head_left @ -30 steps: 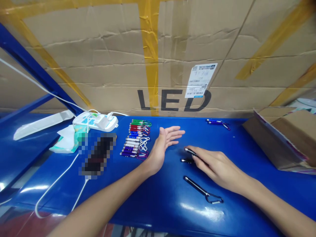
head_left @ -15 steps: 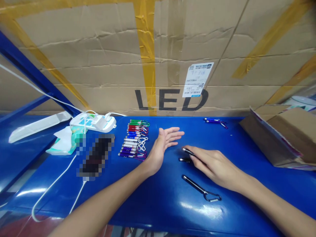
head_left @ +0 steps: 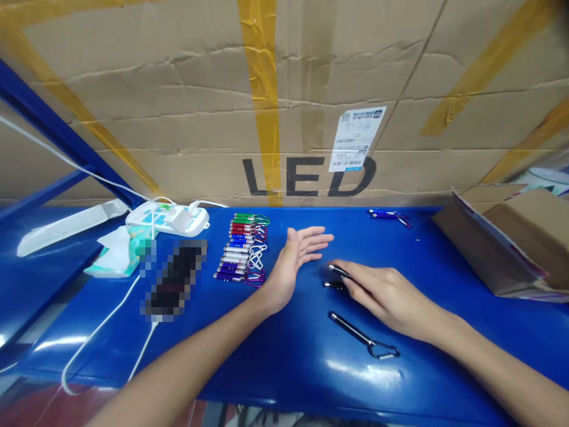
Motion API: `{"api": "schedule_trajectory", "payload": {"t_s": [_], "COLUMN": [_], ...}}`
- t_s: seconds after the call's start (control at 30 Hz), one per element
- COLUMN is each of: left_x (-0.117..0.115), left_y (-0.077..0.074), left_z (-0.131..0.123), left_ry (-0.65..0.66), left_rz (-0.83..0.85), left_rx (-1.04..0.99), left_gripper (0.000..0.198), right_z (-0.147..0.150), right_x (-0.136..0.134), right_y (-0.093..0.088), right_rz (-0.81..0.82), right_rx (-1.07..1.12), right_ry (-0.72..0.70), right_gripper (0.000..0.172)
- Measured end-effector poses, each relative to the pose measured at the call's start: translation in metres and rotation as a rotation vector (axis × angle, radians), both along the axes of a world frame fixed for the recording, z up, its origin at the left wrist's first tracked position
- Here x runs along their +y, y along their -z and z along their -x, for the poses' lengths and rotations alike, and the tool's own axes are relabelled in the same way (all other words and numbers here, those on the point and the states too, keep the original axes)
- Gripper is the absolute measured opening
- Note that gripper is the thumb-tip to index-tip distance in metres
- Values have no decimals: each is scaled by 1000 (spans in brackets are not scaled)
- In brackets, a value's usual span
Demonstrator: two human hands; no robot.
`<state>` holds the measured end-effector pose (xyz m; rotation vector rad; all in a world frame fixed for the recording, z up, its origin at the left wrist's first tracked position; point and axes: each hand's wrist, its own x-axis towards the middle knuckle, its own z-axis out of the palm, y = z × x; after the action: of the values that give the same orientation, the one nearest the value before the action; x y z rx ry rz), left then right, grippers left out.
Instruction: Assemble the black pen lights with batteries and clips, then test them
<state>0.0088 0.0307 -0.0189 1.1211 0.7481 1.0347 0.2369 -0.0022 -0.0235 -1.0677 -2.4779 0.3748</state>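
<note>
My right hand (head_left: 391, 296) pinches a black keychain flashlight (head_left: 338, 271) between thumb and fingers, just above the blue table. Its clip end is hidden by the hand. A second black flashlight (head_left: 331, 285) shows partly beneath my fingers. Nearer to me lies a third black flashlight (head_left: 350, 328), its carabiner clip toward the right. My left hand (head_left: 291, 267) is open and empty, held on edge with fingers stretched to the right. Beside it on the left, several green, red, blue, silver and purple flashlights (head_left: 235, 257) lie in a neat column, clips to the right.
Blue flashlights (head_left: 383, 214) lie at the table's back edge. An open cardboard box (head_left: 480, 255) stands on the right. To the left are a phone (head_left: 178, 279) on a cable, a tissue pack (head_left: 118, 255) and a power strip (head_left: 166, 219). A large carton (head_left: 200, 118) walls off the back.
The view has shifted very slightly. Both hands and the flashlights keep practically the same places.
</note>
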Motion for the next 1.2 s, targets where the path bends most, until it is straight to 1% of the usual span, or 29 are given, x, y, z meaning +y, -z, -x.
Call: {"api": "schedule_trajectory", "payload": {"t_s": [0.33, 0.6, 0.87, 1.03, 1.2], "left_x": [0, 2, 4, 4, 3], "left_y": [1, 2, 2, 4, 7], "left_z": [-1, -1, 0, -1, -1], "left_ry": [10, 11, 28, 37, 30], "left_rz": [15, 21, 34, 34, -1], "left_rx": [3, 1, 16, 18, 18], "left_gripper": [80, 81, 81, 81, 83], "right_z": [0, -1, 1, 1, 2], "right_x": [-3, -1, -3, -4, -4], "right_y": [3, 2, 0, 1, 1], "right_rz": [-36, -51, -15, -41, -53], "right_rx": [-5, -14, -73, -81, -75], "right_ry": [-9, 82, -9, -13, -15], "right_gripper": [35, 34, 30, 33, 32]}}
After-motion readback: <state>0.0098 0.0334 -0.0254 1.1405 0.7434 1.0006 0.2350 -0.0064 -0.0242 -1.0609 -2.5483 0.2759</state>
